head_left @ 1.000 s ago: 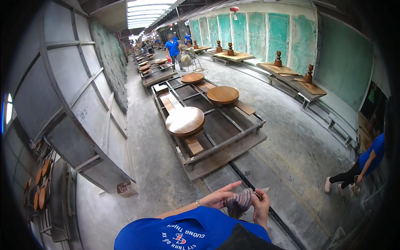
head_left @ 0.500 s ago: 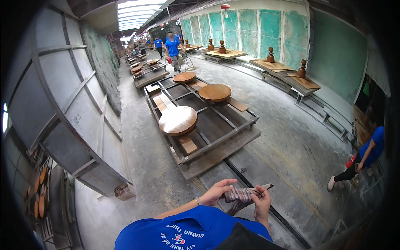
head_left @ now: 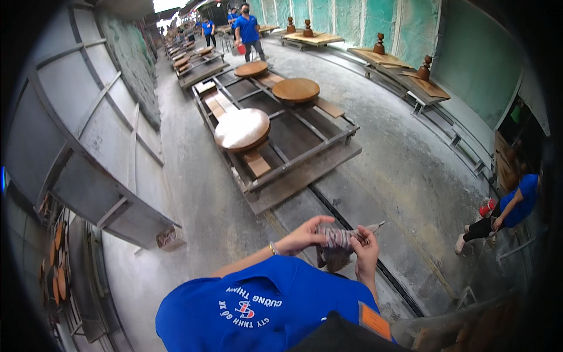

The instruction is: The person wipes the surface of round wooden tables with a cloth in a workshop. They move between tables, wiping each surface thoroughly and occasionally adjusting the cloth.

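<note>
A striped rag (head_left: pixel 337 237) in grey, white and reddish brown stretches between my two hands, in front of my blue shirt. My left hand (head_left: pixel 300 236) has its thumb and fingers around the left end of the rag. With thumb and fingertips, my right hand (head_left: pixel 366 252) pinches the rag near its right end, where a thin pointed corner sticks out. Part of the cloth hangs down in folds between the hands. Both hands are above the floor and apart from the round wooden tops ahead.
Ahead, a low metal-framed cart (head_left: pixel 275 186) carries round wooden tops (head_left: pixel 242 130). A floor rail (head_left: pixel 328 205) runs beneath it. Turned wooden pedestals (head_left: pixel 424 69) stand on boards along the right. Co-workers stand ahead (head_left: pixel 246 29) and at right (head_left: pixel 519 202). Grey panels (head_left: pixel 76 135) line the left.
The cart and round tops sit higher in the picture. My hands and the rag have shifted slightly up and left, and the rag is more bunched. The co-worker ahead appears larger.
</note>
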A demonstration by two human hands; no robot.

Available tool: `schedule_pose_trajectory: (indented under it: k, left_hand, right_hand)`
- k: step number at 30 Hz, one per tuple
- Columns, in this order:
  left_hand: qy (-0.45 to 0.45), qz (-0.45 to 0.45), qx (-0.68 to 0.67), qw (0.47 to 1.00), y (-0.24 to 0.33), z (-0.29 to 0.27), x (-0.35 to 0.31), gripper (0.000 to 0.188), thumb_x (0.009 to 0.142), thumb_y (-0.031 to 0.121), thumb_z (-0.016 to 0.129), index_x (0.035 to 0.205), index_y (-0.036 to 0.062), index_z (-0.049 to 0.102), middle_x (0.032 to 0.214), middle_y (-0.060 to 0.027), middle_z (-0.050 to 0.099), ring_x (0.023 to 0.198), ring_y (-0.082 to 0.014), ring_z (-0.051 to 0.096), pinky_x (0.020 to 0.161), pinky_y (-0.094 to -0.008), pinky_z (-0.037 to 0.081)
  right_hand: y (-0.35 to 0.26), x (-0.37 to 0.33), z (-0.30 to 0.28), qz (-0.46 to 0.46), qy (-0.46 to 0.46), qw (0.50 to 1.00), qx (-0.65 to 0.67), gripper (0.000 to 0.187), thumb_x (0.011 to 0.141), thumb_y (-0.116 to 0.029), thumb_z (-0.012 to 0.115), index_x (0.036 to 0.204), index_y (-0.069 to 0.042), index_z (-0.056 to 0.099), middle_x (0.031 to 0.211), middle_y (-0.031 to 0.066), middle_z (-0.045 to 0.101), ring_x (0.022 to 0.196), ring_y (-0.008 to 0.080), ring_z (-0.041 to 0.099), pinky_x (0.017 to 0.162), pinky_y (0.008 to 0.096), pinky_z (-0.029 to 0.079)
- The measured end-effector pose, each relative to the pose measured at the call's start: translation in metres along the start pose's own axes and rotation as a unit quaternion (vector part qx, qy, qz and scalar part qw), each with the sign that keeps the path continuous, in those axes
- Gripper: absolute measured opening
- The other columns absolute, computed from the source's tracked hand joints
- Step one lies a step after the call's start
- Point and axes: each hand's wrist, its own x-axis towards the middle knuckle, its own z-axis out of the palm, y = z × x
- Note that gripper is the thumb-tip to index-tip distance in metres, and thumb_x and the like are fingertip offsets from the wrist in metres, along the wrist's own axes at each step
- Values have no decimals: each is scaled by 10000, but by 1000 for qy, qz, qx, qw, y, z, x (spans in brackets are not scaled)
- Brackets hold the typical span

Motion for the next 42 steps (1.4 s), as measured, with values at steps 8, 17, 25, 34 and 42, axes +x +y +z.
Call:
schedule_pose_trajectory:
  k: [8, 17, 25, 34, 42]
  left_hand:
    - [36, 35, 60, 997, 26, 6, -5, 686, 984, 33, 693, 1587, 113, 375, 1122, -9, 687, 983, -52, 640, 823, -239, 544]
    - [59, 21, 314, 947, 51, 3, 4, 423, 892, 66, 809, 1297, 40, 690, 1002, 18, 710, 831, -53, 616, 740, -274, 525]
    - [115, 162, 536, 820, 76, 24, 9, 342, 823, 26, 811, 1159, 63, 758, 996, -57, 689, 892, -173, 658, 813, -311, 533]
    - [81, 286, 419, 858, 76, 40, 16, 153, 964, 98, 710, 1092, 17, 731, 955, -62, 718, 844, -130, 653, 791, -296, 526]
    - [25, 161, 397, 904, 75, 61, 9, 162, 1014, 180, 688, 1097, 43, 714, 728, -28, 632, 654, -73, 525, 628, -265, 454]
  right_hand:
    - [5, -3, 9, -9, -46, 999, 2, 540, 840, 60, 764, 1356, 52, 604, 1331, 111, 618, 1156, 189, 620, 1022, 335, 507]
    - [-40, 24, 6, -94, -13, 990, -104, 462, 867, 71, 728, 1320, 23, 655, 1189, 39, 590, 1060, 127, 607, 959, 277, 498]
    - [-76, 21, 9, -111, 26, 985, -130, 415, 880, 65, 730, 1290, 11, 695, 1185, 45, 562, 1030, 131, 618, 938, 280, 513]
    - [-70, 17, -1, -137, 105, 961, -217, 349, 925, -43, 748, 1272, -23, 712, 1162, 61, 575, 1004, 135, 654, 870, 280, 559]
    - [-108, -12, 21, -343, -48, 869, -352, 468, 907, -307, 813, 1260, -29, 682, 1230, 158, 568, 1039, 294, 667, 837, 387, 567]
